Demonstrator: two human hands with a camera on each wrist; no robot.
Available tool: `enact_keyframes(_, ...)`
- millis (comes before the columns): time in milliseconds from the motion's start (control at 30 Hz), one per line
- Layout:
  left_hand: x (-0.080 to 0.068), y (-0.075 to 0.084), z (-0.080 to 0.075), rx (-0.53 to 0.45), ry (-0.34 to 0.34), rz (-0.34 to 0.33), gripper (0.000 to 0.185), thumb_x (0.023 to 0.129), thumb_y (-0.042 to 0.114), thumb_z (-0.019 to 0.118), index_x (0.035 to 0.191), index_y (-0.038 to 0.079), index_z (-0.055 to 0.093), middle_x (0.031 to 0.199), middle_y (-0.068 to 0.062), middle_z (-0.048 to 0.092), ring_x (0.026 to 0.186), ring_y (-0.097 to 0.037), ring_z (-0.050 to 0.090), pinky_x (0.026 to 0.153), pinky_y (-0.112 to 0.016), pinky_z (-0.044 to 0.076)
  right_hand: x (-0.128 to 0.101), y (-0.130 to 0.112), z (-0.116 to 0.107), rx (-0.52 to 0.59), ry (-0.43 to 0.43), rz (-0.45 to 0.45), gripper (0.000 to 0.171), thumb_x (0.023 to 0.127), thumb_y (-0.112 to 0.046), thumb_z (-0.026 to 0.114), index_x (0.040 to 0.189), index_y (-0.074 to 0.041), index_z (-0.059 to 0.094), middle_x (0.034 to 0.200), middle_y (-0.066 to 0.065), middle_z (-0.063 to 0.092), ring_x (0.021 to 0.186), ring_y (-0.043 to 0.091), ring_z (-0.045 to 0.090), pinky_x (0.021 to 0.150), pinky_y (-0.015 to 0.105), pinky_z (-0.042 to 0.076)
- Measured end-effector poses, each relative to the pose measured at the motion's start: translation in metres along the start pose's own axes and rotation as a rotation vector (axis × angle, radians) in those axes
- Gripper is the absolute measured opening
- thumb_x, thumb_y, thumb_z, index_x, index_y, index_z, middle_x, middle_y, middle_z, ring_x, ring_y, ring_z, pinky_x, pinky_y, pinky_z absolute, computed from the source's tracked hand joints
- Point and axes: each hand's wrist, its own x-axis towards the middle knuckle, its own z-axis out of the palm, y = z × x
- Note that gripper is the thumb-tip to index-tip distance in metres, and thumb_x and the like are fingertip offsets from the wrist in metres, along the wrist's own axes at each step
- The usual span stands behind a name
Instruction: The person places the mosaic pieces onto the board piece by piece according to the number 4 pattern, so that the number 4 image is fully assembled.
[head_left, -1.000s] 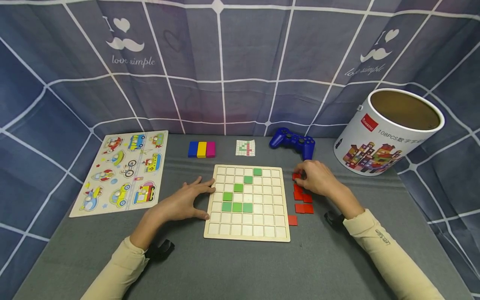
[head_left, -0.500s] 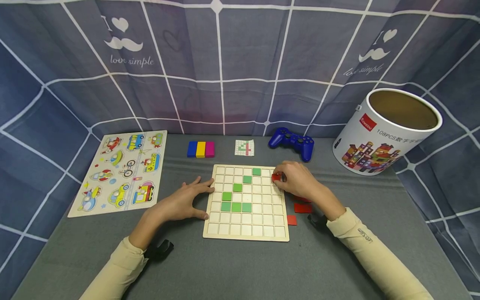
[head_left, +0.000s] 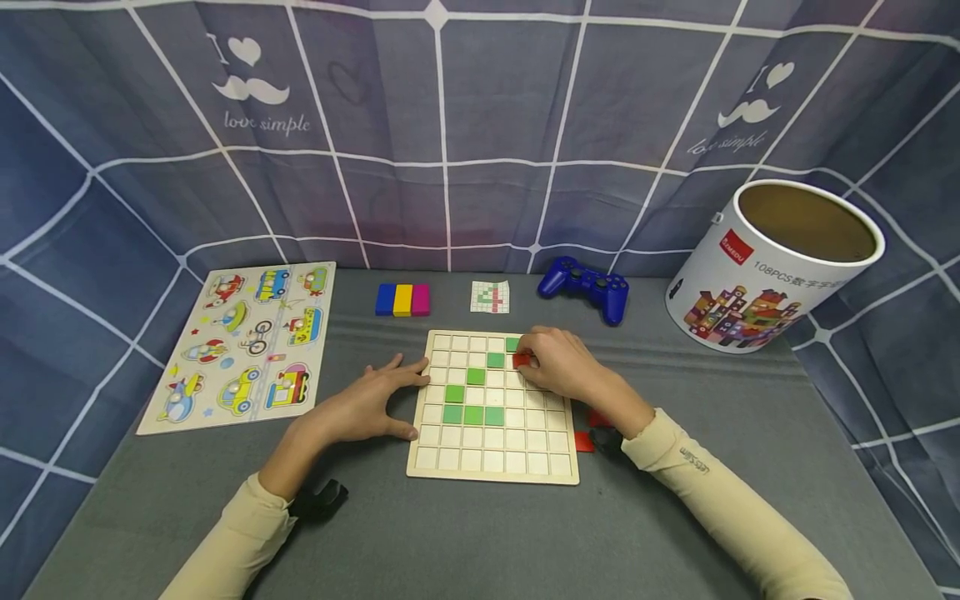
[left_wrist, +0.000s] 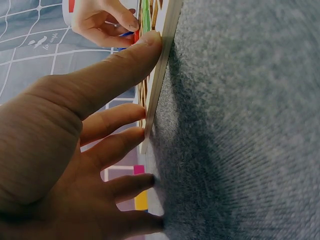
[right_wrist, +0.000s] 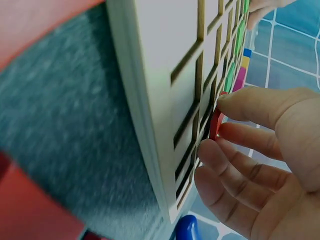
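A square wooden grid board (head_left: 492, 458) lies on the grey table, with several green tiles (head_left: 474, 414) set in its cells. My right hand (head_left: 558, 364) is over the board's upper right part and pinches a small red square tile (head_left: 520, 361) between thumb and fingers. In the right wrist view the red tile (right_wrist: 216, 121) stands tilted at the grid, near a green tile. My left hand (head_left: 367, 404) rests at the board's left edge, fingers spread and fairly straight. The left wrist view has its thumb (left_wrist: 131, 60) against the board's side.
More red tiles (head_left: 584, 442) lie right of the board, partly hidden under my right forearm. Behind it are blue, yellow and magenta blocks (head_left: 402, 300), a patterned card (head_left: 490, 297) and a blue game controller (head_left: 583, 288). A vehicle puzzle board (head_left: 240, 350) lies left; a white bucket (head_left: 750, 283) stands right.
My right hand has moved left from the red tiles beside the board to over its grid, carrying one red tile. My left hand has stayed at the board's left edge.
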Motion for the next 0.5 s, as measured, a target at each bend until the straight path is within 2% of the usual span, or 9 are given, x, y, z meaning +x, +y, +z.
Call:
enact_keyframes(333, -0.0003, -0.0008, 0.0004, 0.006, -0.001, -0.007, 0.078, 0.076, 0.031, 0.089, 0.143, 0.008, 0.055, 0.162, -0.007, 0.029, 0.149, -0.043, 0.011, 0.109, -0.074, 0.008, 0.0104, -0.0063, 0.0032, 0.015, -0.006, -0.004, 0.008, 0.082, -0.009, 0.079, 0.089, -0.012, 0.075, 0.082, 0.000, 0.061, 0.068, 0.015, 0.051, 0.056, 0.033, 0.043)
enact_keyframes(500, 0.0001, -0.0013, 0.0008, 0.009, 0.001, 0.003, 0.078, 0.076, 0.031, 0.089, 0.143, 0.008, 0.055, 0.162, -0.007, 0.029, 0.149, -0.043, 0.012, 0.109, -0.075, 0.008, 0.0081, -0.0054, 0.0007, 0.029, -0.001, 0.009, 0.012, 0.081, -0.011, 0.080, 0.092, -0.011, 0.075, 0.082, 0.002, 0.061, 0.068, 0.015, 0.051, 0.056, 0.034, 0.044)
